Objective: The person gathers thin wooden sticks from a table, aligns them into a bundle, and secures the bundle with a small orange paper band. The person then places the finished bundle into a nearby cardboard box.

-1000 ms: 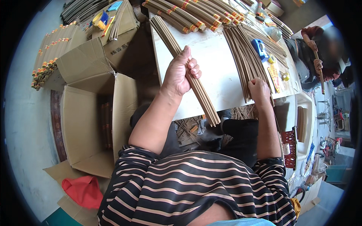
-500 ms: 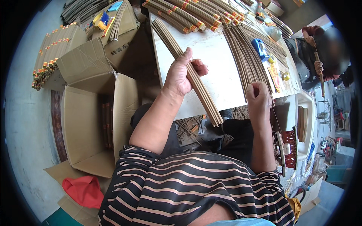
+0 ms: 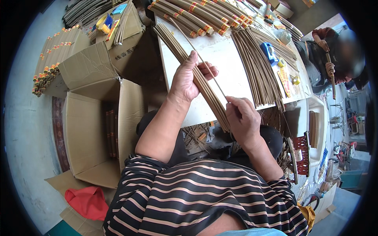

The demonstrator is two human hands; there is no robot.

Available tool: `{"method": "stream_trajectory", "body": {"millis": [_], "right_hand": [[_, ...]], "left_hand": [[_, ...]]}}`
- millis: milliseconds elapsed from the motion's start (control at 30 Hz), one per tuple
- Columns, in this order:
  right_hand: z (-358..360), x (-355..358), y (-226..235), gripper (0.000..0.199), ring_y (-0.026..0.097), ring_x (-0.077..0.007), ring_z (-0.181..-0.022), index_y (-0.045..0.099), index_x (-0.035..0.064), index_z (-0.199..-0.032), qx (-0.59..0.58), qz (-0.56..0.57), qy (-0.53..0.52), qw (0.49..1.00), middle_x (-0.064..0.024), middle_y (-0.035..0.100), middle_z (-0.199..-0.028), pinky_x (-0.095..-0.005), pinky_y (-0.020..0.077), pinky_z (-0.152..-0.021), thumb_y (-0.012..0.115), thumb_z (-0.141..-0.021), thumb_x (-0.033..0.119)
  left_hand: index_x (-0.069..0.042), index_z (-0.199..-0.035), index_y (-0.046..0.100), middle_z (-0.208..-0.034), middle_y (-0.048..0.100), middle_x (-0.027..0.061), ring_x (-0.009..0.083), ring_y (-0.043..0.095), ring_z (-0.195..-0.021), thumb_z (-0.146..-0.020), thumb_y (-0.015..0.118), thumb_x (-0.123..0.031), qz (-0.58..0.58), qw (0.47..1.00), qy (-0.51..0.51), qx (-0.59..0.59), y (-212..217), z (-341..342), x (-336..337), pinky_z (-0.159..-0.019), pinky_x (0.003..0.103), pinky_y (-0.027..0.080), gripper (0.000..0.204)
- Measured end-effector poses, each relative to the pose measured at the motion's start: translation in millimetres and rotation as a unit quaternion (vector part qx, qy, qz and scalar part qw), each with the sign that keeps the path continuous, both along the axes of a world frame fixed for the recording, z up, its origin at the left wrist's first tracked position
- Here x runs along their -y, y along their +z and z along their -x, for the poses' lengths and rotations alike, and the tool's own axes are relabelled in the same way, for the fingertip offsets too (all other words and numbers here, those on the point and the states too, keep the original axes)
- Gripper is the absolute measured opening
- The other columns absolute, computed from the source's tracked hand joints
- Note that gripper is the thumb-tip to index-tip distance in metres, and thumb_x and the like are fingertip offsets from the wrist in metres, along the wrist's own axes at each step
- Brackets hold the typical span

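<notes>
Hands (image 3: 184, 83) on sticks (image 3: 205, 92), diagonally forward-left

White table (image 3: 227, 59) in bright light, pale surface (image 3: 23, 126) far left

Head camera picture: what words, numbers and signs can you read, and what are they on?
Cardboard box: dark printed characters on its side; I won't copy them out.
Yellow-and-red strips: any print is too small to read.

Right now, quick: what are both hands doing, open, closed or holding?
Left hand: holding a bundle of sticks.
Right hand: closed, pinching a single stick by its near end.
</notes>
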State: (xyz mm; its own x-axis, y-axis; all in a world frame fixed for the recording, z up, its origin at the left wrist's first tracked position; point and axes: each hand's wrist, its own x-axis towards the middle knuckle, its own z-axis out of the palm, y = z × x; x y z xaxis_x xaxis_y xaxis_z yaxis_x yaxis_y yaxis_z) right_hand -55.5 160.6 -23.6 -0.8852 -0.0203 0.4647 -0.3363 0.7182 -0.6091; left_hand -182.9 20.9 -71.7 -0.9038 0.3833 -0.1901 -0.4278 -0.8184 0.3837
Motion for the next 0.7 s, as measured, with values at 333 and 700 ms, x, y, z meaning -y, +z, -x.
{"method": "stream_trajectory", "body": {"millis": [333, 700], "right_hand": [[-2.6, -1.2, -4.8, 0.017, 0.063, -0.0236, -0.066, 0.062, 0.0001, -0.095, -0.018, -0.044, 0.064, 0.997, -0.0138, 0.06, -0.084, -0.029, 0.0521, -0.055, 0.063, -0.078, 0.0], [10.1, 3.7, -4.1, 0.056, 0.059, -0.02, -0.076, 0.045, -0.0061, -0.115, 0.318, 0.194, 0.087, 0.924, -0.0187, 0.056, -0.097, -0.0276, 0.0505, -0.063, 0.067, -0.081, 0.032]], "left_hand": [[-0.014, -0.067, 0.047, -0.059, 0.048, 0.0001, 0.0127, 0.049, -0.053, -0.08, 0.066, -0.039, -0.009, 1.0, -0.005, -0.005, 1.5, 1.1, 0.8, -0.051, 0.027, 0.046, 0.034], [-0.014, -0.064, 0.046, -0.054, 0.043, -0.0022, 0.0096, 0.043, -0.045, -0.086, 0.062, -0.024, -0.031, 0.997, -0.056, -0.04, 7.4, -3.4, 0.8, -0.042, 0.023, 0.038, 0.029]]}}
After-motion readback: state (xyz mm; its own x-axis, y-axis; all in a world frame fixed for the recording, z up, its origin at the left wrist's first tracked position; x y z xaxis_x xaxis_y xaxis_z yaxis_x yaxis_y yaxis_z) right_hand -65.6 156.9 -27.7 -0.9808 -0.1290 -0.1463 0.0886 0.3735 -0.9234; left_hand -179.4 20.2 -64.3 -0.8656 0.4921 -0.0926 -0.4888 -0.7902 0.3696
